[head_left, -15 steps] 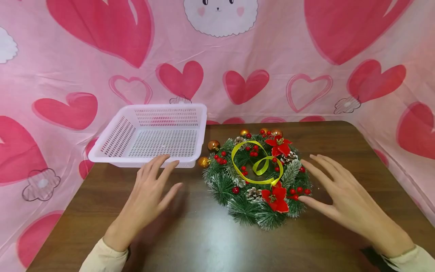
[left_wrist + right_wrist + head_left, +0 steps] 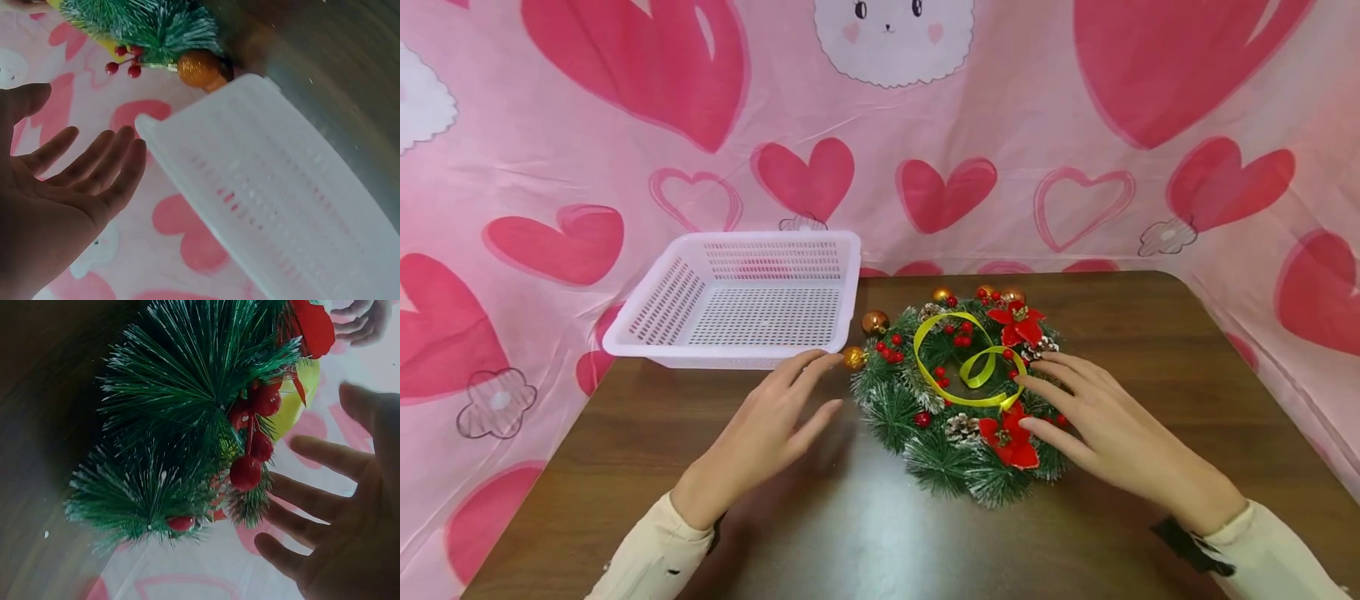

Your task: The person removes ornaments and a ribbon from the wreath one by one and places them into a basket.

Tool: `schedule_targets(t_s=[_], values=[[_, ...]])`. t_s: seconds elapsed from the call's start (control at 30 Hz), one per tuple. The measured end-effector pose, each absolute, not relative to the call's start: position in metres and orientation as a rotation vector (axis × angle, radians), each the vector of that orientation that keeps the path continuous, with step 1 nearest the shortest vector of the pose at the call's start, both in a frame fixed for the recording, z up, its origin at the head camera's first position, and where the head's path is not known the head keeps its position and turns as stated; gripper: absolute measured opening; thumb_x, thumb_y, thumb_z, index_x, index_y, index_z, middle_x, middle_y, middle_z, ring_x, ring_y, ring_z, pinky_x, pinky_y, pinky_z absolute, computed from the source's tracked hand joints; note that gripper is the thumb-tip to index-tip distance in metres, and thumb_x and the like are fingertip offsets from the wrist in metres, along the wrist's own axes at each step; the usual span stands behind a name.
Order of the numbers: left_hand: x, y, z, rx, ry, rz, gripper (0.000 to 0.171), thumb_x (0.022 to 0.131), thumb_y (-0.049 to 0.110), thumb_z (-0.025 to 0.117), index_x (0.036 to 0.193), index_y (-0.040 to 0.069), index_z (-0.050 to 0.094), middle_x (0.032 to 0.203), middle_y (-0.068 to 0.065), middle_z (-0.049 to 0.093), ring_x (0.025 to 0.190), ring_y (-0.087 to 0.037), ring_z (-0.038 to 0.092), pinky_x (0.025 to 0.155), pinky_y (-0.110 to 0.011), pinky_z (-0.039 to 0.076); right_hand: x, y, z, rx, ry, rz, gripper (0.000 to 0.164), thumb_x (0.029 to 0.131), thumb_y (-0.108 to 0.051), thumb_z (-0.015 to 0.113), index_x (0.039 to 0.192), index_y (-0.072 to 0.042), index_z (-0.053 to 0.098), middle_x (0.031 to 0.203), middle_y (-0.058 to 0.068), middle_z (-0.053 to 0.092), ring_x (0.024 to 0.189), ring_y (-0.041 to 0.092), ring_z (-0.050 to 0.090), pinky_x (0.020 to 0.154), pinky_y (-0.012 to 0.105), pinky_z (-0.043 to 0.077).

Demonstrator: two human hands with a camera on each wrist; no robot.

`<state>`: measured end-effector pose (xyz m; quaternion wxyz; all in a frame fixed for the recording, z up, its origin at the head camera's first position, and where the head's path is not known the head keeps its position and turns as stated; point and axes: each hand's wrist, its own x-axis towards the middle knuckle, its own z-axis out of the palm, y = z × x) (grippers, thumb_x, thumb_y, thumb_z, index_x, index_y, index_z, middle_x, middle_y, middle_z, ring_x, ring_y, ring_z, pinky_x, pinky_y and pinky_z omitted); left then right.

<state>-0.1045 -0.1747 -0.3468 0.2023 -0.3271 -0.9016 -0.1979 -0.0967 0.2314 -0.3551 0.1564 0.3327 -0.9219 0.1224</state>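
Note:
A green Christmas wreath (image 2: 940, 462) lies on the table, dressed with red flowers (image 2: 1009, 442), red berries, pinecones (image 2: 962, 428) and gold baubles (image 2: 875, 322). Loops of yellow ribbon (image 2: 925, 367) lie across its middle. Over the wreath's right side hovers my right hand (image 2: 1112, 425), fingers spread and holding nothing; in the right wrist view its fingertips are close to the berries (image 2: 245, 473). My left hand (image 2: 763, 429) is to the left of the wreath, by the basket's front corner, its fingers loosely extended and nothing in them.
A white plastic basket (image 2: 730, 358) with slotted walls stands at the back left of the brown wooden table (image 2: 865, 550). Behind the table hangs a pink cloth (image 2: 1022, 108) printed with hearts.
Both hands have moved inward: the left one rightward toward the wreath, the right one leftward over its edge. The wreath and basket stay in place.

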Motion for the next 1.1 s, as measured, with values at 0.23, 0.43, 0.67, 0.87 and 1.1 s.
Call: schedule_targets(t_s=[0.23, 0.43, 0.67, 0.87, 1.1], values=[[-0.113, -0.163, -0.353, -0.923, -2.633, -0.734, 0.052, 0.098, 0.032, 0.064, 0.143, 0.013, 0.048, 0.139, -0.004, 0.055, 0.130, -0.018, 0.052, 0.105, -0.043, 0.045, -0.105, 0.231, -0.362, 1.011, -2.578, 0.289, 0.036, 0.087, -0.035, 0.074, 0.111, -0.008, 0.073, 0.122, 0.021, 0.064, 0.125, 0.041, 0.049, 0.104, 0.059, 0.033], [-0.125, -0.155, -0.367, -0.936, -2.692, -0.945, 0.053, 0.098, 0.028, 0.064, 0.143, 0.005, 0.047, 0.141, -0.008, 0.054, 0.134, -0.018, 0.047, 0.111, -0.042, 0.039, -0.106, 0.237, -0.361, 1.008, -2.584, 0.301, 0.035, 0.081, -0.030, 0.079, 0.107, -0.008, 0.074, 0.120, 0.021, 0.065, 0.120, 0.042, 0.052, 0.101, 0.061, 0.035], [-0.133, -0.149, -0.383, -0.852, -2.813, -0.948, 0.060, 0.097, 0.029, 0.066, 0.146, 0.004, 0.044, 0.152, -0.014, 0.041, 0.142, -0.026, 0.036, 0.115, -0.047, 0.032, -0.101, 0.250, -0.366, 0.973, -2.624, 0.377, 0.037, 0.080, -0.030, 0.082, 0.111, -0.010, 0.074, 0.126, 0.018, 0.061, 0.122, 0.039, 0.049, 0.095, 0.062, 0.039], [-0.141, -0.150, -0.392, -0.854, -2.807, -0.971, 0.060, 0.097, 0.027, 0.066, 0.147, 0.003, 0.042, 0.150, -0.014, 0.042, 0.140, -0.026, 0.039, 0.113, -0.047, 0.035, -0.095, 0.261, -0.370, 0.859, -2.720, 0.529, 0.037, 0.083, -0.030, 0.080, 0.116, -0.015, 0.073, 0.136, 0.009, 0.055, 0.130, 0.033, 0.044, 0.097, 0.055, 0.044], [-0.144, -0.147, -0.393, -0.934, -2.762, -1.011, 0.048, 0.096, 0.018, 0.067, 0.138, 0.002, 0.051, 0.134, -0.009, 0.056, 0.125, -0.021, 0.052, 0.106, -0.043, 0.043, -0.082, 0.272, -0.383, 0.689, -2.813, 0.941, 0.039, 0.096, -0.018, 0.066, 0.134, -0.029, 0.062, 0.150, 0.001, 0.043, 0.142, 0.006, 0.026, 0.117, 0.032, 0.025]])
